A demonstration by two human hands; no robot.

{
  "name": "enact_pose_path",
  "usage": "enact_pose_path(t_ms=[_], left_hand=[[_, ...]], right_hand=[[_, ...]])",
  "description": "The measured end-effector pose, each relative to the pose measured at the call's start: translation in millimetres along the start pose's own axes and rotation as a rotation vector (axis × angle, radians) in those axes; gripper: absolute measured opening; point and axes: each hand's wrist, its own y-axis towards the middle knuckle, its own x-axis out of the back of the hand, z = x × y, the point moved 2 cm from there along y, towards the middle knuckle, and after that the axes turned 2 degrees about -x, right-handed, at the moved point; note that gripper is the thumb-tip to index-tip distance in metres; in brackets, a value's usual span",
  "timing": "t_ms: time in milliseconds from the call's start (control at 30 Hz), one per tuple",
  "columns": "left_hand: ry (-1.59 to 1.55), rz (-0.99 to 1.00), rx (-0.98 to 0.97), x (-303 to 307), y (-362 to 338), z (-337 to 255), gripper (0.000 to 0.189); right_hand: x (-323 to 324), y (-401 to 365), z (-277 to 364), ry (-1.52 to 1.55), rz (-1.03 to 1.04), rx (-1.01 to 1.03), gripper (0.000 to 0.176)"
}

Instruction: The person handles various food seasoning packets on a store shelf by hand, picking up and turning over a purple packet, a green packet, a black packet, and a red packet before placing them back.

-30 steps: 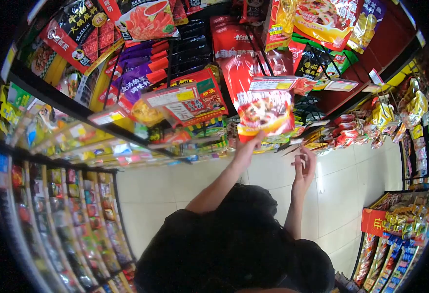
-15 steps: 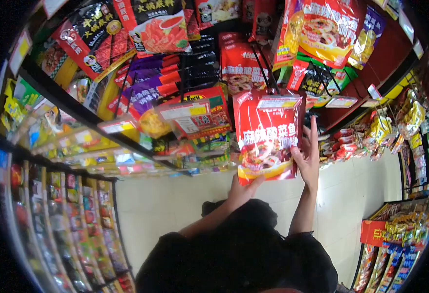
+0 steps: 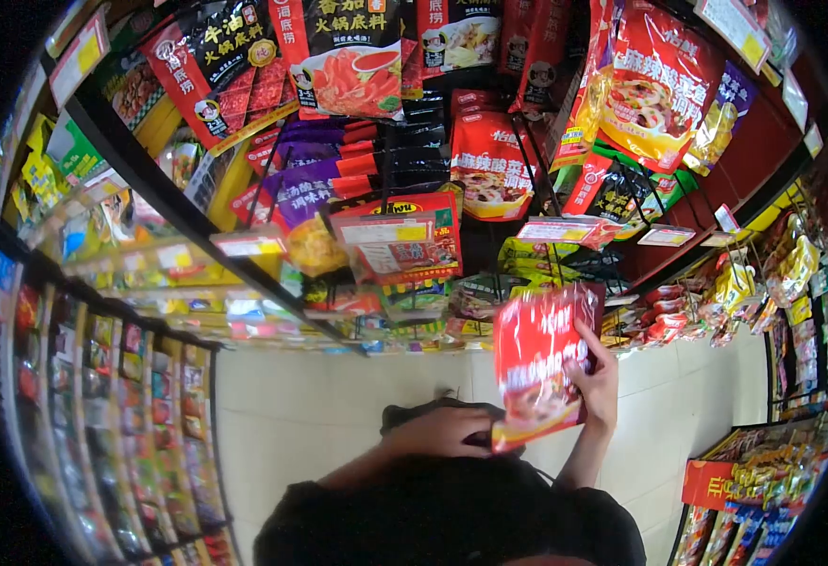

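A red packet of fish seasoning (image 3: 538, 363) with Chinese lettering is tilted in front of me, below the shelf hooks. My right hand (image 3: 598, 382) is closed on its right edge, thumb across the front and the other fingers partly behind. At the packet's lower left corner is my left hand (image 3: 442, 432), back upward and fingers curled. Whether those fingers pinch the corner or only sit beside it is hidden. Matching red packets (image 3: 491, 170) hang on the rack just above, behind a price tag (image 3: 557, 230).
Hotpot base packets (image 3: 352, 61) and purple packets (image 3: 315, 193) hang at the upper left. A red boxed packet (image 3: 404, 245) hangs left of the held one. Shelves of goods (image 3: 112, 406) line the left, and a red display box (image 3: 711, 483) stands lower right on the tiled floor.
The red seasoning packet has come off the hook area, down and toward my body, with my right hand. My left hand has also moved down and its thumb no longer overlaps the packet's front.
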Motion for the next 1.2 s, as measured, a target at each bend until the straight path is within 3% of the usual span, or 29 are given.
enact_pose_path(t_ms=[33, 67, 100, 133, 200, 233, 300, 367, 400, 467, 533, 600, 667, 700, 800, 833, 933, 967, 1100, 1200], left_hand=[[0.0, 0.152, -0.139, 10, -14, 5, 0.042], [-0.059, 0.241, -0.052, 27, -27, -6, 0.039], [-0.186, 0.23, 0.091, 49, -42, -21, 0.037], [-0.181, 0.154, 0.101, 75, -55, -42, 0.034], [-0.025, -0.074, -0.071, 127, -70, -90, 0.021], [0.075, -0.301, -0.265, 149, -72, -112, 0.013], [-0.095, -0.696, -0.547, 185, -63, -139, 0.002], [-0.042, -0.886, -0.614, 229, -39, -161, 0.016], [0.079, -0.969, -0.503, 248, -22, -188, 0.021], [0.029, -0.977, -0.562, 279, 12, -209, 0.027], [-0.003, -1.018, -0.485, 294, 36, -224, 0.036], [-0.372, -0.996, -0.3, 296, 45, -272, 0.041], [-0.256, -0.802, -0.433, 321, 58, -254, 0.045], [-0.279, -0.838, -0.427, 322, 60, -264, 0.039], [-0.415, -0.699, -0.533, 341, 71, -263, 0.035], [-0.433, -0.8, -0.554, 340, 75, -267, 0.031], [-0.406, -0.835, -0.556, 341, 76, -268, 0.031], [-0.395, -0.845, -0.538, 343, 75, -266, 0.03], [-0.271, -0.941, -0.596, 333, 69, -270, 0.029], [-0.126, -0.937, -0.747, 336, 72, -273, 0.03]], right_hand=[[11, -11, -4, -0.01, 0.022, -0.005, 0.058], [21, -19, 6, -0.059, 0.084, 0.07, 0.059], [32, -24, 19, -0.023, 0.101, 0.126, 0.06], [39, -28, 32, 0.013, 0.117, 0.181, 0.061], [45, -18, 60, -0.141, -0.027, 0.401, 0.068], [37, -7, 87, -0.195, -0.101, 0.439, 0.069], [9, 16, 148, -0.184, -0.211, 0.555, 0.069], [-17, 43, 193, -0.147, -0.205, 0.618, 0.063], [-24, 58, 209, -0.191, -0.202, 0.649, 0.06], [-39, 86, 230, -0.133, -0.177, 0.741, 0.055], [-51, 97, 245, -0.063, -0.135, 0.726, 0.054], [-60, 109, 254, -0.008, -0.093, 0.769, 0.054], [-67, 115, 261, -0.034, -0.1, 0.822, 0.053], [-68, 121, 264, -0.043, -0.107, 0.867, 0.053], [-77, 129, 267, -0.105, -0.154, 0.962, 0.053], [-78, 131, 268, -0.133, -0.169, 0.988, 0.053], [-79, 132, 280, -0.175, -0.095, 1.013, 0.063], [-79, 123, 283, -0.119, -0.112, 0.889, 0.056], [-78, 129, 262, -0.13, -0.144, 0.95, 0.054], [-79, 121, 276, -0.013, -0.102, 0.936, 0.057]])
